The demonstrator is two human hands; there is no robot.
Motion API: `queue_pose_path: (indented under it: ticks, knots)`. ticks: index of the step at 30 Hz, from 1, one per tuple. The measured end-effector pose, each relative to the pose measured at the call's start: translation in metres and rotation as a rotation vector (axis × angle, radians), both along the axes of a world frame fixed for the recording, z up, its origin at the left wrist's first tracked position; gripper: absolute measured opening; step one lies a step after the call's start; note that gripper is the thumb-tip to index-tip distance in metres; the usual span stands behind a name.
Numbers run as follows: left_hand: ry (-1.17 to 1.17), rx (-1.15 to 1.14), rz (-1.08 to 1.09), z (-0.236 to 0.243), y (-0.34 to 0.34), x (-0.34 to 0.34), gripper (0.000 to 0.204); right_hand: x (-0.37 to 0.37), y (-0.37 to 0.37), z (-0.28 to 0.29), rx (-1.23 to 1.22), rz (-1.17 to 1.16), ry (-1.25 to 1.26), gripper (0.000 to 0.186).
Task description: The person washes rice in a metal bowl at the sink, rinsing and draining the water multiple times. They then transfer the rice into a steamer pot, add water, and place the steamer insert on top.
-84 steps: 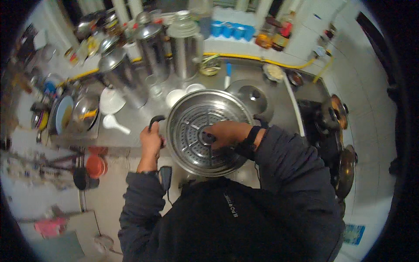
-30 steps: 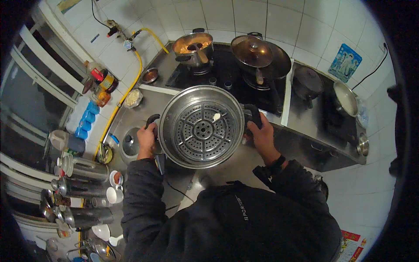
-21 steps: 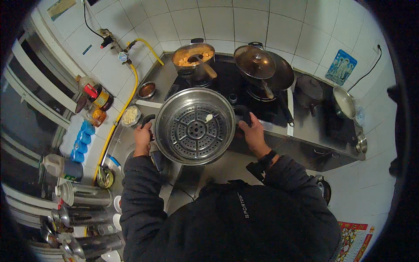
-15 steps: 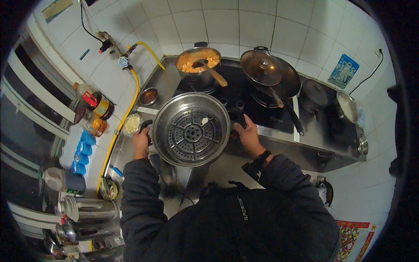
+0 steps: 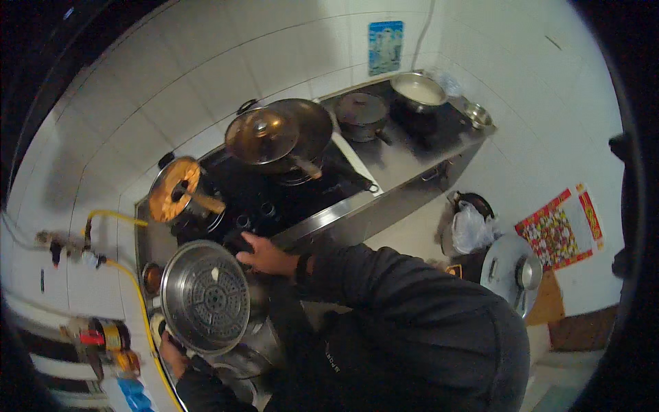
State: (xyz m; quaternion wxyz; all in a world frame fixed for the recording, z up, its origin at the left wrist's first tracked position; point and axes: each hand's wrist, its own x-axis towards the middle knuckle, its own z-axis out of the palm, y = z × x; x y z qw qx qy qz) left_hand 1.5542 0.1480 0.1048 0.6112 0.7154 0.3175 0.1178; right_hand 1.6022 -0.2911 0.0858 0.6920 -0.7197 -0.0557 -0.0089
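Note:
A round metal steamer pot (image 5: pixel 218 310) with a perforated bottom is held between my hands over the left counter, tilted so its inside shows. One small white piece (image 5: pixel 215 273) lies in it, off the centre of the perforated bottom. My left hand (image 5: pixel 173 353) grips the dark handle on the near left side. My right hand (image 5: pixel 269 257) is closed around the opposite dark handle, close to the stove's front edge. A small bowl of brown liquid (image 5: pixel 152 277) stands just beyond the steamer pot, partly covered by it.
Orange chunks (image 5: pixel 163 199) fill a pot on the left burner, a wooden-handled spoon resting in them. A lidded wok (image 5: pixel 261 137) sits on the right burner, its handle reaching forward. Farther right are a dark lidded pot (image 5: pixel 362 110) and a metal pan (image 5: pixel 419 90). A yellow hose (image 5: pixel 141 295) runs along the left.
My view has swung to the right, bringing the right-hand counter and the floor area into sight. The steamer pot stays in both hands and now appears lower left and more tilted.

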Motion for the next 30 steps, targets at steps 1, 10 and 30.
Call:
queue_pose_path:
  ticks: [1,10,30]
  knots:
    - [-0.001,-0.098,-0.037,-0.002,0.001,0.000,0.028,-0.001,-0.001,0.001,0.057,0.050,0.057,0.062]
    - [0.078,0.003,0.043,0.034,-0.039,-0.022,0.040,-0.067,-0.156,-0.054,-0.233,0.462,0.221,0.046]
    - [-0.133,0.126,0.200,0.059,-0.382,-0.050,0.039,0.011,-0.756,0.002,0.532,-0.806,0.536,0.057]
